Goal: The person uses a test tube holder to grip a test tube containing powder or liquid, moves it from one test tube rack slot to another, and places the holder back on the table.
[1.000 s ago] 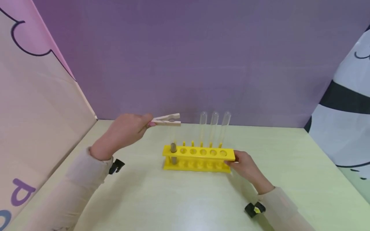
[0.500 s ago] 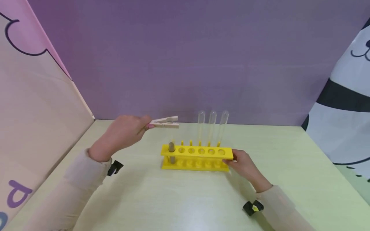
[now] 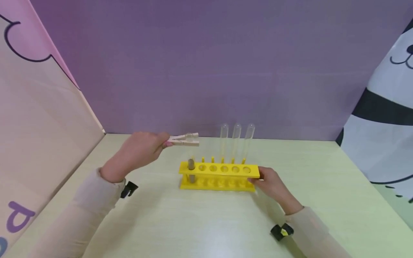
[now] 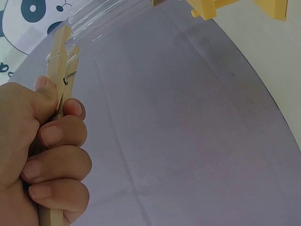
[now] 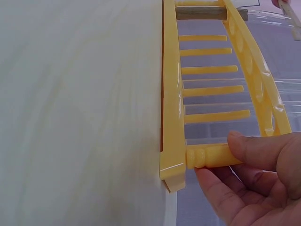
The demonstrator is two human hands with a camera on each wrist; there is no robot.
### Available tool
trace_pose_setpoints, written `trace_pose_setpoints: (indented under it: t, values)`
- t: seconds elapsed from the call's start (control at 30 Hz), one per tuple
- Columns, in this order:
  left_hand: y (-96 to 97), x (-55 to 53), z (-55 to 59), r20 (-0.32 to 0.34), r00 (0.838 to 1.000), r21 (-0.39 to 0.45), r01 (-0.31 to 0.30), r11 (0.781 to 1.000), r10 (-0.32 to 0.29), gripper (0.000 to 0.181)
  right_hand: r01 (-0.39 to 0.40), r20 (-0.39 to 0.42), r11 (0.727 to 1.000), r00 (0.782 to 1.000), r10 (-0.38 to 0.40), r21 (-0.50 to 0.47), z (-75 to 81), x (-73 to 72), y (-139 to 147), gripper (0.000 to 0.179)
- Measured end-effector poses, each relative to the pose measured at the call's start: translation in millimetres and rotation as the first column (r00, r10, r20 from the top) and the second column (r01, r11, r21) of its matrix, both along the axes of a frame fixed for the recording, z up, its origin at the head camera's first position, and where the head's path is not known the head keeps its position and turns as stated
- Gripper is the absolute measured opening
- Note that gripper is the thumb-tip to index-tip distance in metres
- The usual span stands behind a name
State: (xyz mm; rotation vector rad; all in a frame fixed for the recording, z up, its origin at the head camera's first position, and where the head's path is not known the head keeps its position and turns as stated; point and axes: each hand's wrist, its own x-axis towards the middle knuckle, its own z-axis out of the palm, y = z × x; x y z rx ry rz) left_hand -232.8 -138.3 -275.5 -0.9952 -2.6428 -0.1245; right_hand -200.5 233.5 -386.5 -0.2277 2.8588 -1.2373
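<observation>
Our left grip (image 3: 138, 152) clutched a wooden clamp (image 3: 187, 143) above the left end of the yellow rack (image 3: 217, 174), which stood on the desk (image 3: 209, 225); our right grip (image 3: 270, 182) pinched the rack's right-end post (image 5: 214, 156).

Head camera looks forward and down; nearer wrist views share the yellow rack (image 3: 219, 175).

A pale, faintly grained table (image 3: 206, 222) spread across the foreground, catching a soft patch of glare. Behind it rose a plain purple wall (image 3: 206, 71). At left, a cream panel (image 3: 48, 118) carried a pink area (image 3: 35, 36), a curving black outline (image 3: 35, 60) and a purple letter (image 3: 19, 219). At right, a black-and-white cartoon panda (image 3: 384, 77) stood above pale green (image 3: 392, 206).
</observation>
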Motion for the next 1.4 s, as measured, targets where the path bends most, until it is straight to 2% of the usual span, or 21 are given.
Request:
trace_pose_setpoints:
  t: [0.47, 1.0, 1.4]
  values:
    - [0.7, 1.4, -10.5, 0.057, 0.998, -0.058, -0.021, 0.998, 0.024, 0.020, -0.014, -0.007, 1.000, 1.000, 0.014, -0.011, -0.6, 0.3, -0.7, 0.030]
    - [1.3, -1.2, -24.5, 0.105, 0.994, -0.044, -0.022, 0.999, 0.027, 0.021, -0.004, 0.003, 1.000, 1.000, 0.004, -0.004, 0.3, -2.8, 0.1, 0.029]
    - [0.8, -0.8, -36.3, 0.112, 0.994, -0.040, -0.004, 0.999, 0.008, 0.022, -0.004, 0.031, 1.000, 1.000, 0.005, -0.008, 0.2, -1.0, 0.4, 0.032]
